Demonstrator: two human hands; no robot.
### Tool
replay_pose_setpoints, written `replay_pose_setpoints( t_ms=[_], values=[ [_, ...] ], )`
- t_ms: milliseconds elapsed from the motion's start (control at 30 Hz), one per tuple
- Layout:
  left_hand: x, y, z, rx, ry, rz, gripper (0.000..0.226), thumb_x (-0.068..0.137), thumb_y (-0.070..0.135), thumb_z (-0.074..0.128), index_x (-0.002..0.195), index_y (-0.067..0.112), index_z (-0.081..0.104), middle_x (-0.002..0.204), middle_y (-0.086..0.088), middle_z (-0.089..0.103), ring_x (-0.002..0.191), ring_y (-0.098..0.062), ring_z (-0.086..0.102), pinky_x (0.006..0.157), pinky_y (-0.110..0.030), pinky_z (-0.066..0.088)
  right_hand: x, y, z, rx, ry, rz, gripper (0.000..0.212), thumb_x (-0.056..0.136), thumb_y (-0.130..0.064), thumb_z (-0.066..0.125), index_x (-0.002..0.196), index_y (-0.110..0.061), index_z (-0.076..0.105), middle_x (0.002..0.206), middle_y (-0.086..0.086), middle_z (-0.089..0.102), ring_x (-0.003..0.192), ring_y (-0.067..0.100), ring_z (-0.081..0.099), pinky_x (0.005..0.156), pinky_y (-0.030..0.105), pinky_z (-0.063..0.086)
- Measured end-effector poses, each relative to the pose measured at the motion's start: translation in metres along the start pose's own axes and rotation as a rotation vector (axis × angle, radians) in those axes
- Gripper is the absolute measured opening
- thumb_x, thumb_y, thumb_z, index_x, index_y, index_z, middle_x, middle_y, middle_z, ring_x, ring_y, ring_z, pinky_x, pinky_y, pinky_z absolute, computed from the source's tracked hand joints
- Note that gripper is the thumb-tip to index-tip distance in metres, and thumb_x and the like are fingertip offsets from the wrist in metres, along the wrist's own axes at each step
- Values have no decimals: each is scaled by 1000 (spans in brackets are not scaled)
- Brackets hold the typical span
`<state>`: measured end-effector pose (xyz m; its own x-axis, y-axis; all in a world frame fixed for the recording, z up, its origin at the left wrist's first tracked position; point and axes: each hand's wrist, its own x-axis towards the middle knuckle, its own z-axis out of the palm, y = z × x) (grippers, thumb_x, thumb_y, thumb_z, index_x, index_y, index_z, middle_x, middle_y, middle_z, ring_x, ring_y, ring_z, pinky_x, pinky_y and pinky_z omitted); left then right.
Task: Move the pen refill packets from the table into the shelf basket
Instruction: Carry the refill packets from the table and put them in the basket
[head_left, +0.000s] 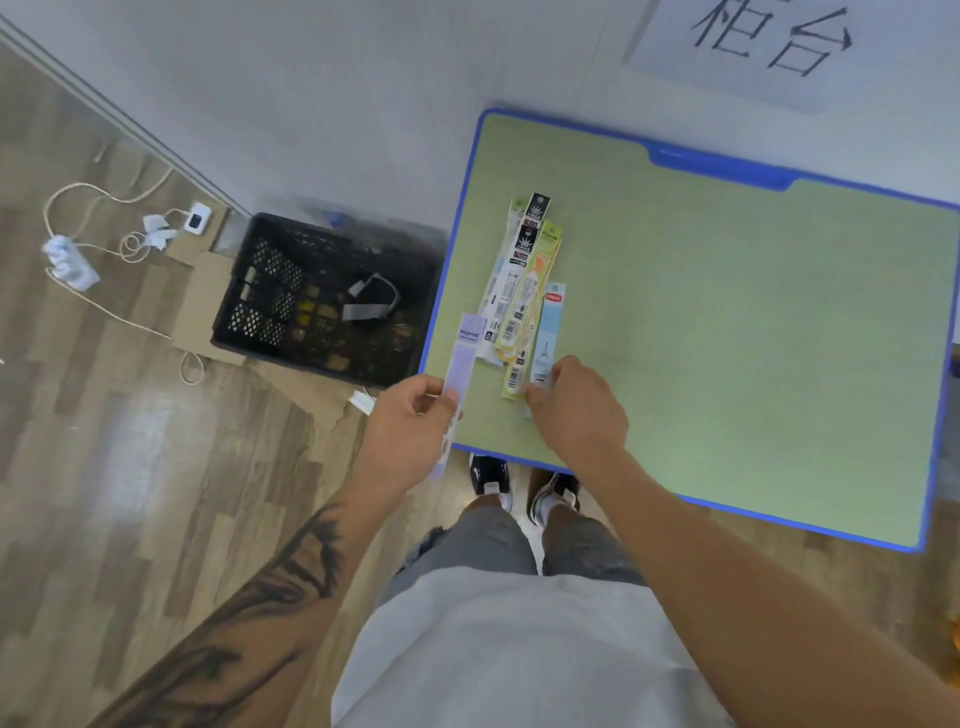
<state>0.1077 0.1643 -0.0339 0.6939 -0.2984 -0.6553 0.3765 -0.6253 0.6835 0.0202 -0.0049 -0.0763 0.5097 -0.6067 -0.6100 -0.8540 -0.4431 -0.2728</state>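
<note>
Several long pen refill packets (522, 291) lie in a loose pile near the left edge of the green table (727, 322). My left hand (410, 431) pinches a lilac packet (462, 358) at the table's left front corner, its upper end over the table edge. My right hand (576, 405) rests on the table with its fingertips on the lower end of a light blue packet (548, 332). Whether those fingers grip that packet is hidden by the hand. A black plastic basket (322, 296) stands on the floor left of the table.
The table has a blue rim (722, 169). A white cable and power strip (195, 218) lie on the wooden floor at the far left, with flat cardboard (200, 296) beside the basket. A paper sign (753, 41) hangs on the wall. My feet stand below the table's front edge.
</note>
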Motion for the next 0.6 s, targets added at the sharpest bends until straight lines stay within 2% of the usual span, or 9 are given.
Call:
replay_pose_setpoints(
  t_ms=[100, 200, 267, 367, 467, 533, 600],
  values=[
    [-2, -13, -4, 41, -28, -19, 16, 103, 29, 63, 90, 26, 72, 83, 5, 78, 75, -17, 70, 74, -34, 53, 15, -4, 6, -50, -26, 87, 24, 100, -33, 56, 112, -14, 60, 115, 12, 66, 105, 36, 65, 79, 37, 46],
    [-2, -21, 0, 66, -59, -35, 14, 101, 31, 65, 88, 30, 71, 84, 5, 78, 80, -22, 73, 80, -42, 57, 22, 4, 10, 127, -79, 167, 22, 98, -27, 58, 111, -11, 66, 116, 15, 68, 106, 38, 65, 77, 34, 47],
    [-3, -20, 7, 78, -81, -32, 13, 101, 30, 65, 90, 29, 71, 84, 5, 78, 84, -24, 74, 82, -42, 58, 19, 12, 10, 222, -77, 192, 20, 96, -24, 60, 105, -8, 68, 111, 16, 70, 102, 37, 66, 75, 31, 45],
    [-7, -11, 18, 89, -113, -15, 13, 102, 27, 64, 97, 20, 73, 85, 4, 78, 75, -18, 71, 71, -30, 54, 3, 25, 3, 348, -42, 199, 17, 94, -19, 63, 89, -5, 70, 91, 13, 72, 88, 33, 65, 69, 28, 42],
    [-19, 2, 33, 83, -159, 1, 15, 104, 22, 62, 100, 12, 73, 89, -4, 78, 70, -14, 64, 56, -15, 49, -24, 40, -2, 506, -12, 178, 14, 92, -21, 71, 83, -10, 69, 83, 8, 70, 82, 29, 65, 70, 30, 44],
    [-28, 9, 46, 79, -185, 27, 15, 104, 20, 62, 100, 10, 73, 90, -10, 77, 70, -15, 63, 52, -12, 47, -43, 54, -6, 658, 2, 145, 15, 89, -21, 76, 81, -13, 66, 81, 4, 69, 76, 23, 64, 71, 32, 48],
    [-39, 14, 60, 85, -212, 46, 13, 103, 20, 63, 100, 11, 72, 88, -7, 76, 69, -12, 64, 52, -12, 47, -64, 71, -14, 785, 25, 122, 18, 88, -20, 79, 80, -13, 65, 76, 3, 69, 69, 18, 62, 72, 35, 50]
  ],
)
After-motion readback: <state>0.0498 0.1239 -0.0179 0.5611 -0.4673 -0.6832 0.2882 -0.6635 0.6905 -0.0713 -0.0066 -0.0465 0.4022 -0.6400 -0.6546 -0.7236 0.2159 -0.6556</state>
